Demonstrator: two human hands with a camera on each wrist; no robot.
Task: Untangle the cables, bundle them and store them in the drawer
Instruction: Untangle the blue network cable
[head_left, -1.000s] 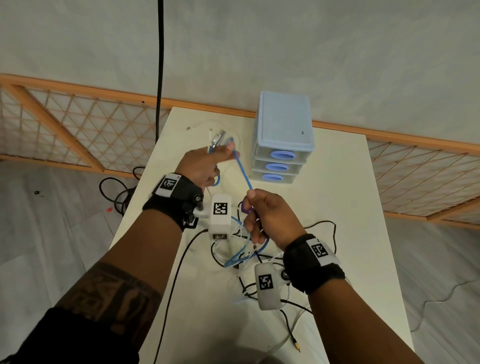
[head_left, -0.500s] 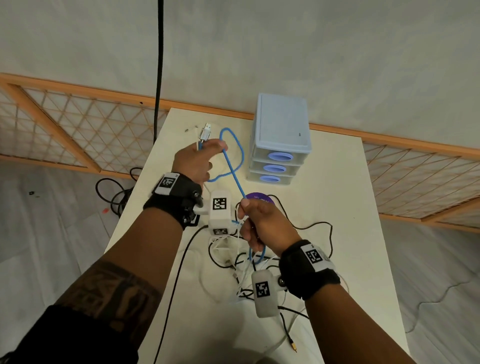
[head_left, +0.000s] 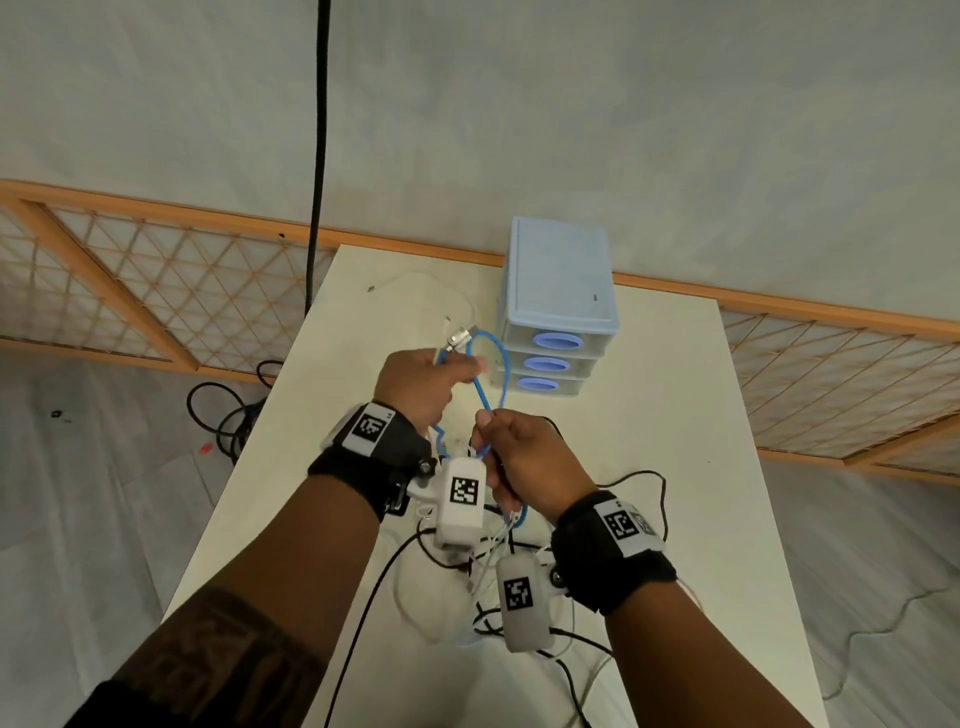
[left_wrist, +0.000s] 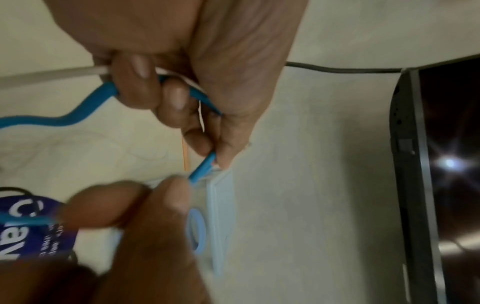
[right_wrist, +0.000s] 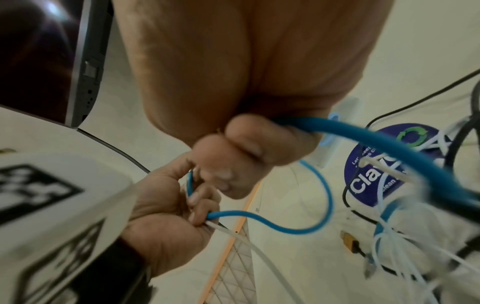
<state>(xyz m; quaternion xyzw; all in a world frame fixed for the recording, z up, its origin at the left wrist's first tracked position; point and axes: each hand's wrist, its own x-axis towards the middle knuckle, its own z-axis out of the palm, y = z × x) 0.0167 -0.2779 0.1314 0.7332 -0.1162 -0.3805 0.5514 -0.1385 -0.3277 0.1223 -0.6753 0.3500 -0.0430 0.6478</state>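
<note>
My left hand (head_left: 421, 382) grips the blue cable (head_left: 485, 384) near its metal plug (head_left: 458, 339), with a white cable (left_wrist: 52, 75) held alongside it. A loop of the blue cable arcs from that hand over to my right hand (head_left: 519, 457), which also grips the blue cable (right_wrist: 376, 142) in curled fingers. Below both hands a tangle of black and white cables (head_left: 467, 587) lies on the white table (head_left: 675, 467). The pale blue three-drawer unit (head_left: 558, 306) stands at the table's back, all drawers closed.
A round purple sticker or disc (right_wrist: 384, 164) lies on the table under the cables. A yellow-tipped plug (right_wrist: 349, 240) rests beside the tangle. A thick black cord (head_left: 317, 156) hangs down the wall at the back left. More black cable (head_left: 228, 415) lies on the floor left of the table.
The blue cable's loop between my hands has grown narrower and my hands have drawn closer together. My right hand has risen toward the left hand, sliding along the cable.
</note>
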